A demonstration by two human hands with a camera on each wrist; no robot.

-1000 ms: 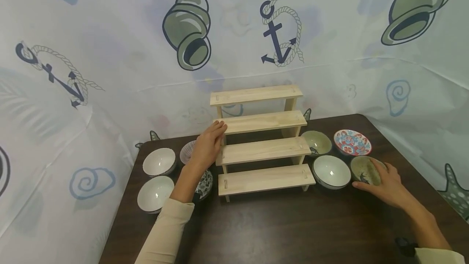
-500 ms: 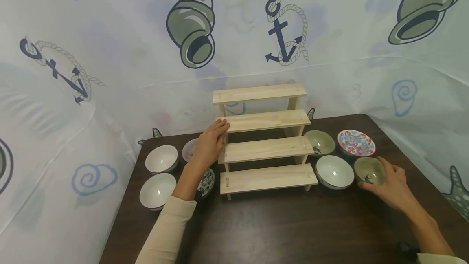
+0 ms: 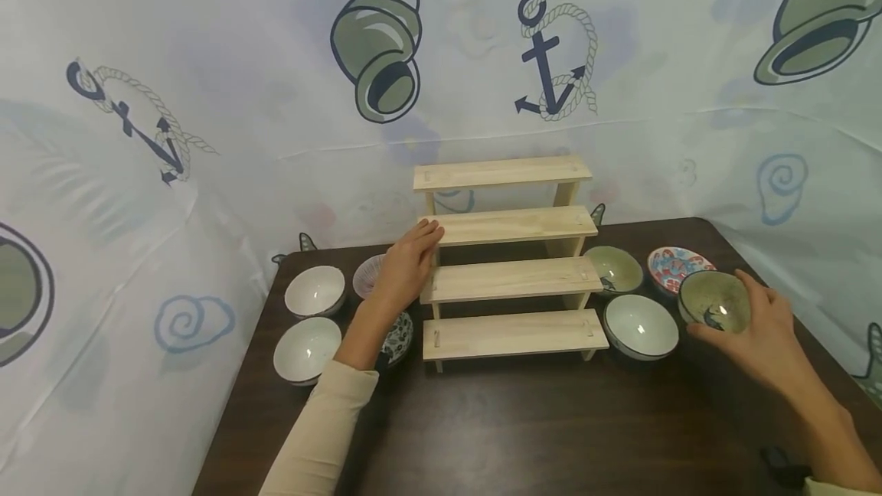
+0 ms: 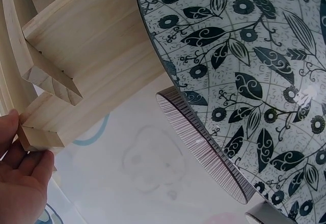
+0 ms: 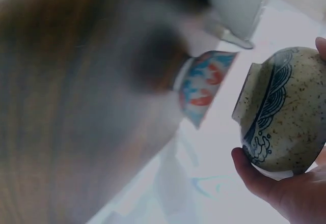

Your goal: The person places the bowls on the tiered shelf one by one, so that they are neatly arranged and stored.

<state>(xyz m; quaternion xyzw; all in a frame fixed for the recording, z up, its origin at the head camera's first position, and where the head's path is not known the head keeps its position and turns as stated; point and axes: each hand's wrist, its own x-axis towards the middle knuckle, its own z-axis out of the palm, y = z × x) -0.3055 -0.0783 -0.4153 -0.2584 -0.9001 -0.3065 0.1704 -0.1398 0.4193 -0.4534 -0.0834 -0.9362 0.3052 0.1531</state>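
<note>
Holding the speckled bowl (image 3: 718, 298), right hand (image 3: 768, 339) has thumb on near side, fingers round far side; grip as wide as the bowl. Bowl is off the table (image 3: 537, 427), over its right part; right wrist view shows its foot free and a blue wave band on the outside. Dark motif inside, seen from the head. Left hand (image 3: 412, 260) is at left end of the wooden stand (image 3: 517, 335), second shelf from top; left wrist view has thumb and curled fingers pinching the board end from both faces, narrow grip. Stand has four stepped shelves, pale wood. Right of stand: green bowl (image 3: 615, 269) at the back, glossy white bowl (image 3: 641, 325) in front of it, red-and-blue bowl (image 3: 678, 265) behind the speckled bowl, its near edge partly covered from the head. Left of stand: rear white bowl (image 3: 315, 291), front white bowl (image 3: 307, 348), striped bowl (image 3: 367, 274) partly hidden by left arm, floral bowl (image 3: 399, 339) also partly behind the forearm but filling much of the left wrist view, black-on-white leaves and flowers. Dark wood tabletop, blurred in right wrist view. White backdrop (image 3: 255, 213) behind, printed with shells, anchors, ropes.
</note>
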